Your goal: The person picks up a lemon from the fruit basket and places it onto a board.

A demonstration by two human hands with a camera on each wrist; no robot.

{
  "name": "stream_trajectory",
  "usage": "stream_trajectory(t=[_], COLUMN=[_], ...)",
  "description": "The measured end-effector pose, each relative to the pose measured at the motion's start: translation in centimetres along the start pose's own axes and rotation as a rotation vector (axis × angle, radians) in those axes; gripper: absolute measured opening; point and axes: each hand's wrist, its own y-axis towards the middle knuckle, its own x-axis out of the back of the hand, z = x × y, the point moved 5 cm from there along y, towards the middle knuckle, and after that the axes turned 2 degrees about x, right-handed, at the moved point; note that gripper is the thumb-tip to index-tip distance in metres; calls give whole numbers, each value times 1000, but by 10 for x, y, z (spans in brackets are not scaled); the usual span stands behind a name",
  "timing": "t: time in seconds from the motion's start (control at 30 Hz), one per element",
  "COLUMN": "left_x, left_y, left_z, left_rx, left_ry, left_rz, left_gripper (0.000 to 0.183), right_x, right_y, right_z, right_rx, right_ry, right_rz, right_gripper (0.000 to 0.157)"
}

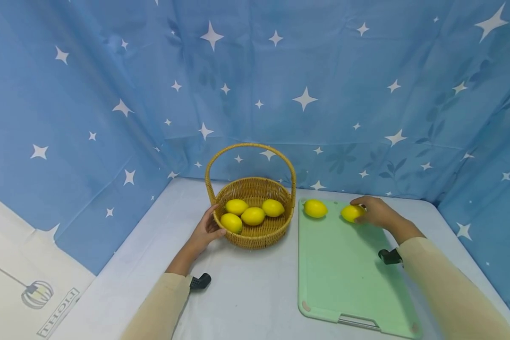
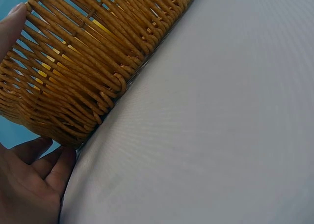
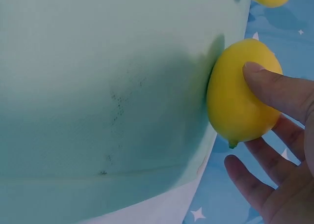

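Observation:
A wicker basket (image 1: 255,242) with a tall arched handle holds several yellow lemons (image 1: 253,216). My left hand (image 1: 206,231) grips the basket's left side. In the left wrist view, the thumb is at the rim and the fingers are low against the woven wall (image 2: 83,71). At the back of a pale green cutting board (image 1: 344,274), my right hand (image 1: 377,212) holds a lemon (image 1: 349,214). The right wrist view shows the thumb on top of this lemon (image 3: 240,91) and fingers behind it, its green stem tip showing. Another lemon (image 1: 315,208) lies at the board's back left corner.
The board lies on a white-covered table (image 1: 246,293), to the right of the basket, with a metal-lined handle slot (image 1: 359,322) at its front. Blue star-printed curtain (image 1: 255,71) hangs close behind the basket and along both sides.

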Motion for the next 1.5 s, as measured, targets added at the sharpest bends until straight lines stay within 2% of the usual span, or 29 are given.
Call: stream_trajectory(t=[0.47,0.73,0.93,1.17,1.5], left_x=[0,-1,-2,-1,-1], left_y=[0,-1,-1,-1,0], left_z=[0,0,-2,-1,-1], left_rx=[11,16,5,25,13], left_ry=[-15,-12,-5,3,-24], left_rz=[-1,1,15,-5,10], left_gripper=[86,85,84,86,87], right_x=[4,9,7,1,-13], right_y=[-4,-12,-18,-22,-16], right_z=[2,15,34,62,119], right_rx=[-29,7,81,161,313], right_ry=[-16,-43,-66,-117,-232], right_rz=[4,-7,-29,-28,70], right_gripper=[59,57,51,47,50])
